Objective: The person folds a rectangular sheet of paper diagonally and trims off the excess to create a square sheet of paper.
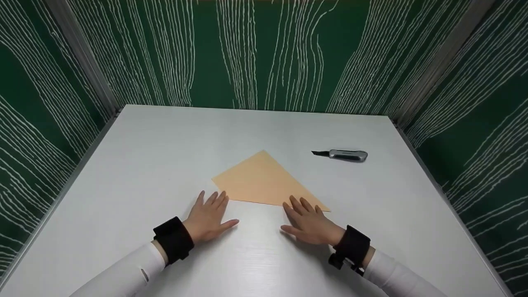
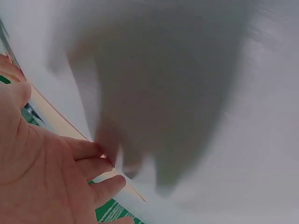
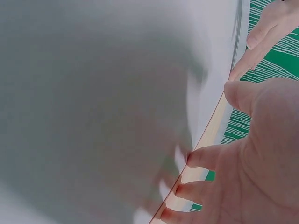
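A pale orange sheet of paper [image 1: 264, 177], folded or cut to a roughly triangular outline, lies flat on the white table with its long edge towards me. My left hand [image 1: 209, 216] is spread palm down, its fingertips right at the paper's lower left edge. Over on the right, the fingertips of my right hand [image 1: 311, 225] overlap the paper near its pointed right corner, thumb held out to the side. Both wrist views show extended fingers along the thin paper edge [image 3: 212, 126], with nothing gripped.
Beyond the paper to the right lies a utility knife [image 1: 346, 155] with its dark blade out, pointing left. Green walls [image 1: 206, 53] with white wavy lines enclose the white table [image 1: 165, 136] at the back and sides. A black band [image 1: 173, 239] circles each wrist.
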The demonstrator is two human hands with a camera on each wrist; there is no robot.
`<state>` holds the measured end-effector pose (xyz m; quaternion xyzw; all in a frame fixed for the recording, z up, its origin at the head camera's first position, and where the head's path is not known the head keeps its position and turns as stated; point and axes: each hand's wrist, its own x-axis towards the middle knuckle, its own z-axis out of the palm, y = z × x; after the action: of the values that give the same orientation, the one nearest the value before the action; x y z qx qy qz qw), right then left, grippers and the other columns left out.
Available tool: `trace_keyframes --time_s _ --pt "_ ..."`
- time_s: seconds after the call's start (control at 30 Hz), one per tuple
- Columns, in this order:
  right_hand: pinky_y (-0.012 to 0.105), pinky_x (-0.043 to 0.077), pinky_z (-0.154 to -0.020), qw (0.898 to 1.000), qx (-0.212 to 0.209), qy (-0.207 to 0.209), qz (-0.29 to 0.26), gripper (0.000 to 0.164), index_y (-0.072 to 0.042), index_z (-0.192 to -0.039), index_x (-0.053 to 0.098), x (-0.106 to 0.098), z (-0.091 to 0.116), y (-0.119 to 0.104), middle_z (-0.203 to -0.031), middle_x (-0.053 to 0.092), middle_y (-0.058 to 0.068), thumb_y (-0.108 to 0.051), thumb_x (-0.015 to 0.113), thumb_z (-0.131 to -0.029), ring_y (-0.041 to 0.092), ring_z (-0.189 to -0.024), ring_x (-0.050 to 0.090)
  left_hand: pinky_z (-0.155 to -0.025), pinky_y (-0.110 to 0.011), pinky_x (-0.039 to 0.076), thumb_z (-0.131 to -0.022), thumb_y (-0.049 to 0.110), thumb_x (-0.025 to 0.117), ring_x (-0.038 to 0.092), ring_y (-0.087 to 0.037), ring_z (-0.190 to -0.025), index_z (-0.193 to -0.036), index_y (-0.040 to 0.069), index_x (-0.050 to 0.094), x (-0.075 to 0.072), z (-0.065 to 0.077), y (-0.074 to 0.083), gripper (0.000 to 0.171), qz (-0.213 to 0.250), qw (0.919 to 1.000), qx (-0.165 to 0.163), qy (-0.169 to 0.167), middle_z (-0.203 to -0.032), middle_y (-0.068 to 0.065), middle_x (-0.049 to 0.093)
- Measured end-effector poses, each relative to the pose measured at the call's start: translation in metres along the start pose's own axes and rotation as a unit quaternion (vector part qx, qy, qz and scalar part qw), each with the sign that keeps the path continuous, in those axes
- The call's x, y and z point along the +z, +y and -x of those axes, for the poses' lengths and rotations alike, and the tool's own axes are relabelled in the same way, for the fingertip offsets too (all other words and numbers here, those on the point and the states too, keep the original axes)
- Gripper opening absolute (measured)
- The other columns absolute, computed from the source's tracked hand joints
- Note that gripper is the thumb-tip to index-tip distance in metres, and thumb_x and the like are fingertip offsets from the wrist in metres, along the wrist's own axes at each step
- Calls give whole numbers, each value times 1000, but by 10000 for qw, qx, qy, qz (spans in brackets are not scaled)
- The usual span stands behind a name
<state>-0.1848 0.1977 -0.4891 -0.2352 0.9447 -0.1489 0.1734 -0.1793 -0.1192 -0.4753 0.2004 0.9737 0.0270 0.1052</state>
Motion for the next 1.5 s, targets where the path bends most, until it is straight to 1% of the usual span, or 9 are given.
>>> trace_keyframes --time_s 0.17,0.37,0.47,0.63,0.83,0.93,1.1,1.27,1.5 --pt "78 16 -119 10000 34 42 -13 77 -11 -163 27 1 0 1 -173 15 19 -57 45 -105 47 -160 12 -128 -60 22 -105 58 42 32 -37 -156 -156 -4 38 0 -3 1 81 338 9994 17 69 -167 -20 32" --pt "79 16 -119 10000 29 47 -20 78 -11 -163 27 1 -1 0 -173 15 20 -58 46 -105 47 -160 12 -129 -58 21 -104 59 42 28 -36 -158 -157 -2 35 5 -9 9 82 329 9989 109 325 -169 -19 28" --pt "80 16 -118 10000 49 55 28 78 -11 -163 27 1 -2 0 -172 15 20 -58 46 -104 47 -159 13 -129 -57 20 -105 61 39 27 -34 -159 -158 1 35 9 -14 16 80 246 9984 355 366 -169 -17 29" --pt "80 19 -118 9998 96 87 129 77 -12 -163 28 2 -3 -1 -172 16 19 -58 47 -104 47 -159 15 -129 -54 22 -105 60 37 30 -32 -158 -160 5 34 13 -21 34 78 182 9961 812 291 -169 -13 31" --pt "80 19 -117 9997 76 161 162 77 -11 -163 28 4 -3 0 -172 17 19 -57 48 -104 48 -158 16 -130 -51 24 -106 61 35 27 -31 -159 -162 6 30 18 -33 56 79 264 9940 1047 196 -171 -13 27" --pt "81 20 -116 9997 34 193 157 77 -11 -163 28 5 -3 1 -172 17 20 -57 48 -104 49 -158 16 -131 -49 22 -106 63 31 22 -30 -161 -163 8 26 21 -41 64 80 360 9939 1041 84 -173 -11 22" --pt "80 19 -117 9998 20 192 51 78 -12 -163 28 7 -3 1 -172 17 19 -59 47 -104 48 -159 15 -132 -51 19 -106 65 26 16 -26 -163 -165 14 21 26 -52 68 78 529 9954 796 -62 -174 -7 16" --pt "79 20 -117 9996 105 236 76 77 -11 -163 29 7 -2 -2 -172 18 19 -59 46 -104 47 -159 16 -130 -57 18 -106 64 30 15 -28 -163 -165 14 22 24 -55 69 78 576 9954 764 -90 -174 -8 15" --pt "75 30 -115 9983 187 375 395 75 -9 -160 35 7 -4 -7 -170 25 20 -58 45 -104 48 -156 26 -131 -60 12 -106 65 28 10 -31 -163 -166 19 20 17 -59 64 76 702 9949 679 -265 -175 -7 12"
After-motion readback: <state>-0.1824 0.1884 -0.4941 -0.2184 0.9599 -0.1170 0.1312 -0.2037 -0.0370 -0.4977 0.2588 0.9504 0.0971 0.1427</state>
